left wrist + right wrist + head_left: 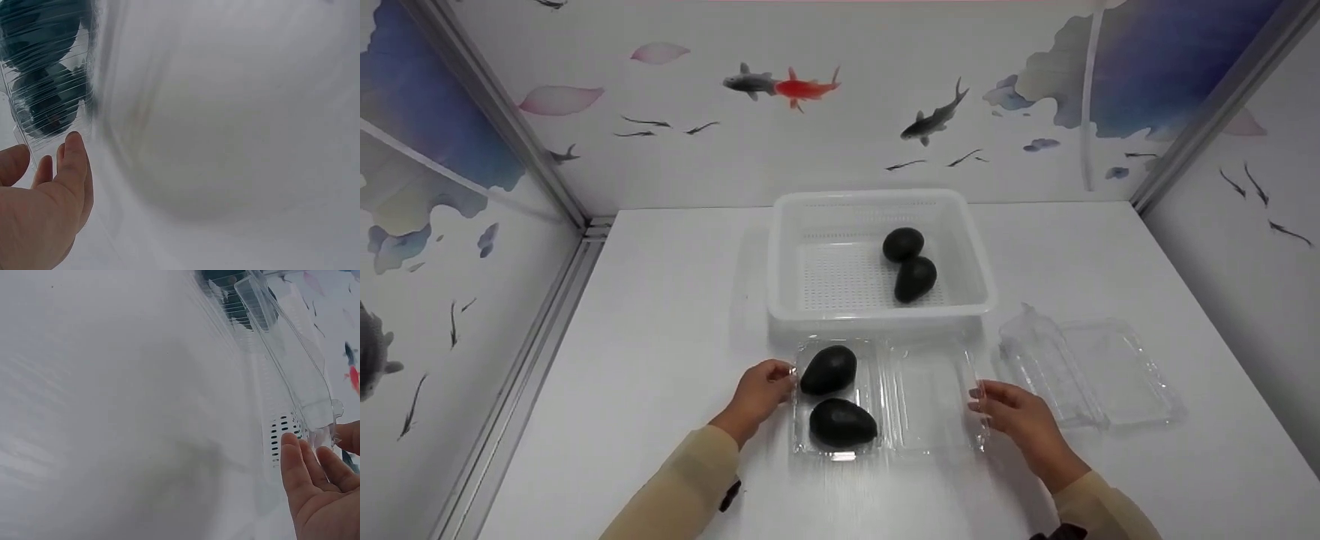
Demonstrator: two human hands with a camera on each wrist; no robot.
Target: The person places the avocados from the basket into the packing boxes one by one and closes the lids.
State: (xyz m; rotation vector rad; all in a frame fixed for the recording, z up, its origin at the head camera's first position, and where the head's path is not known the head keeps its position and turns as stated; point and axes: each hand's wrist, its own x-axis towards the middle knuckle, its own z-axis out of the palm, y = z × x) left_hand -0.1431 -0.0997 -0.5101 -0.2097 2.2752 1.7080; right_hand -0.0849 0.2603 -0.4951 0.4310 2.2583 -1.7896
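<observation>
An open clear plastic clamshell box (844,455) lies between the hands. Two dark avocados (829,370) fill its left half; their undersides show through the ribbed plastic in the left wrist view. At that half's outer edge, my left hand (757,394) holds the rim between thumb and fingers. My right hand (1024,420) pinches the outer edge of the lid (930,397), the right half, which holds nothing. In the right wrist view the lid (298,377) slants upward from the thumb and fingers.
Behind the box stands a white perforated basket (877,311) with two more dark avocados (916,279). Another clear plastic clamshell box (1125,375) lies opened at the right. Walls (840,150) printed with fish surround the white table (660,300).
</observation>
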